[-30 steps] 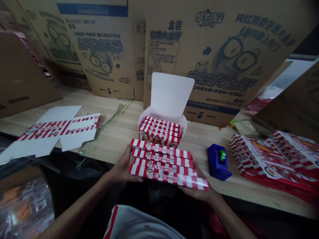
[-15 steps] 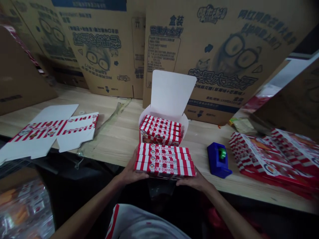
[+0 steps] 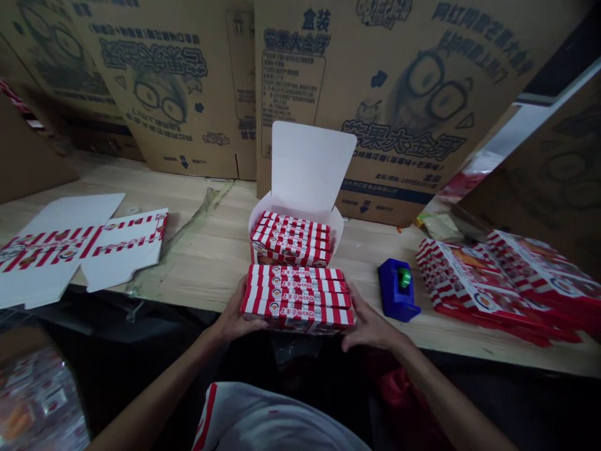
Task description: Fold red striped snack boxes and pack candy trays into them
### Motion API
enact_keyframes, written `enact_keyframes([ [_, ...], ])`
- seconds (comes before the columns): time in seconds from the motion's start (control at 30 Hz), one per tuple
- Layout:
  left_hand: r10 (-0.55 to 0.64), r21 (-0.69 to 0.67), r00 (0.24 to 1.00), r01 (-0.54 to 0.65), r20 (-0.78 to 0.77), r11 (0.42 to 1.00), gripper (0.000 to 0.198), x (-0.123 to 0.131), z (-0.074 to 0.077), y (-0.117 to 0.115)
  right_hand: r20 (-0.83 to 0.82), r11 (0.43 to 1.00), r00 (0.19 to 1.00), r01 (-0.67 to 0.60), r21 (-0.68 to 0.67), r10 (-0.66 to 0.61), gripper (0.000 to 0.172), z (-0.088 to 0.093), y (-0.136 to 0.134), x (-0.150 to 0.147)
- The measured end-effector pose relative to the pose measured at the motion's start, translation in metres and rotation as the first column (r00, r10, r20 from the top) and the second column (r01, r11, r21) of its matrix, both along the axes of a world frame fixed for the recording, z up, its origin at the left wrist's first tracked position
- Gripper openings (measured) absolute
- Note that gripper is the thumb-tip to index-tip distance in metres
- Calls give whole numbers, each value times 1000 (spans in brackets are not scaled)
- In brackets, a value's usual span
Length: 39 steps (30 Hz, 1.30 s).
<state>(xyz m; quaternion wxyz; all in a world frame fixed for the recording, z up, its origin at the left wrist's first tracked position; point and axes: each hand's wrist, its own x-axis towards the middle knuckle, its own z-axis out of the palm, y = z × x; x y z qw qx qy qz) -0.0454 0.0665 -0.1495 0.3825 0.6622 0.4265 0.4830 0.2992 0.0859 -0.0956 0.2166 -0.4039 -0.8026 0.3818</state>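
Observation:
Between my two hands, at the table's front edge, is a row of several red-and-white striped small boxes (image 3: 298,295). My left hand (image 3: 237,318) grips the left end, thumb along the near side. On the right end my right hand (image 3: 369,322) presses, its thumb low at the near corner. Just behind stands an open carton with its white lid (image 3: 312,163) raised. More striped boxes (image 3: 291,240) fill that carton in a row. The undersides of the held boxes are hidden.
A blue tape dispenser (image 3: 397,294) with green tape sits to the right, beside stacked flat striped cartons (image 3: 493,288). An unfolded carton blank (image 3: 84,241) lies at the left. Large brown cardboard boxes (image 3: 300,94) wall the back. Wrapped items (image 3: 40,394) fill a container at lower left.
The view has shifted, so most of the scene sits farther left and slightly higher. My hands still hold the row of boxes in front of the open carton.

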Motion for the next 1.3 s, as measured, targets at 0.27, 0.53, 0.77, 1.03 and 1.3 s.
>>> enact_keyframes([
  [0.27, 3, 42, 1000, -3, 6, 999, 104, -2, -7, 0, 459, 893, 873, -327, 308, 161, 119, 121, -6, -41],
  [0.53, 2, 48, 1000, -2, -4, 999, 108, 2, -4, -1, 667, 843, 716, -477, 250, 207, 103, 117, 21, -101],
  [0.77, 61, 127, 998, -58, -22, 990, 106, -12, 4, -2, 609, 833, 761, -473, 287, 222, 94, 124, 14, -110],
  [1.03, -33, 39, 999, 34, -39, 999, 111, -23, 5, -1, 594, 831, 778, -459, 314, 206, 103, 96, 28, -115],
  [1.3, 8, -111, 1000, -10, -23, 994, 106, -25, 24, 5, 522, 901, 852, -210, 379, -21, 101, 83, -1, -99],
])
